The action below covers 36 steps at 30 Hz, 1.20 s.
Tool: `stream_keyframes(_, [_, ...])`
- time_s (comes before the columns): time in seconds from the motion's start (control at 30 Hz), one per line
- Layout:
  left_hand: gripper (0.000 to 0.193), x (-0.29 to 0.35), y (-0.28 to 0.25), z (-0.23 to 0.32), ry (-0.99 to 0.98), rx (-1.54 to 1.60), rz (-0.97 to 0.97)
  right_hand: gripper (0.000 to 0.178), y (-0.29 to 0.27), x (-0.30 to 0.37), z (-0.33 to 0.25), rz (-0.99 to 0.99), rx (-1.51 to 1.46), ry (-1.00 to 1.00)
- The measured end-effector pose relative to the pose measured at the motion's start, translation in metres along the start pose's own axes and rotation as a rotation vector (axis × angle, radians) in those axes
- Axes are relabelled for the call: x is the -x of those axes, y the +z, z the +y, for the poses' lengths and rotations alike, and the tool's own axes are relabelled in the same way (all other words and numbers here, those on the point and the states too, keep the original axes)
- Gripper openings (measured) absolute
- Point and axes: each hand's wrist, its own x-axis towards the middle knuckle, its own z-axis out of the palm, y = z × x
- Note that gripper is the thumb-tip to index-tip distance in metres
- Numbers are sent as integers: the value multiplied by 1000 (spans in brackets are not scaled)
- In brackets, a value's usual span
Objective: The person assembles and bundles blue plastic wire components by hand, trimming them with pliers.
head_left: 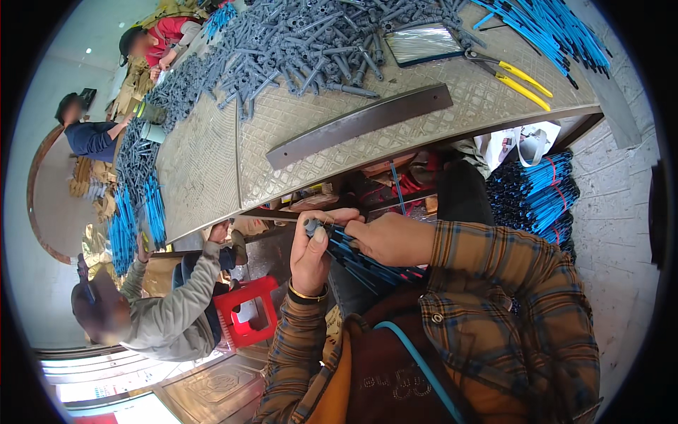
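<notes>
My left hand [309,256] is closed around a grey plastic fitting [311,226], its thumb pressed against the side. My right hand [393,239] is pinched close beside it, just to the right. Whatever lies between the right fingertips is too small and covered to make out. Below both hands, several thin blue rods with black ends [361,267] lie across my lap. A blue cord [421,362] runs down over my dark apron.
Grey fittings [304,44] are heaped on the table [201,166]. On it are a dark metal bar [360,126], yellow-handled pliers [514,78], a tray of thin wires [424,44] and blue rods [544,30]. Bundled rods [540,198] stand right. A person in grey [173,318] sits left beside a red stool [247,311].
</notes>
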Motion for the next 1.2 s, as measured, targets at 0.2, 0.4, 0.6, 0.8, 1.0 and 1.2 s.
stream_keyframes(0.2, [21,2,6,4,-6,44,-47,16,-7,3,-8,-63,-20,15])
stream_keyframes(0.4, [16,7,26,0,-32,-239,136,18,-6,11,-7,-109,6,77])
stream_keyframes(0.6, [18,12,31,-5,-31,-322,301,21,0,11,-7,-134,23,52])
stream_keyframes(0.8, [11,14,35,-16,59,-262,310,21,1,21,-12,-52,90,-1])
stream_keyframes(1.0, [9,17,38,-15,30,-291,338,22,-2,24,-18,-86,119,22])
stream_keyframes(1.2, [13,-1,39,-12,197,-226,325,21,-1,18,-10,97,161,-111])
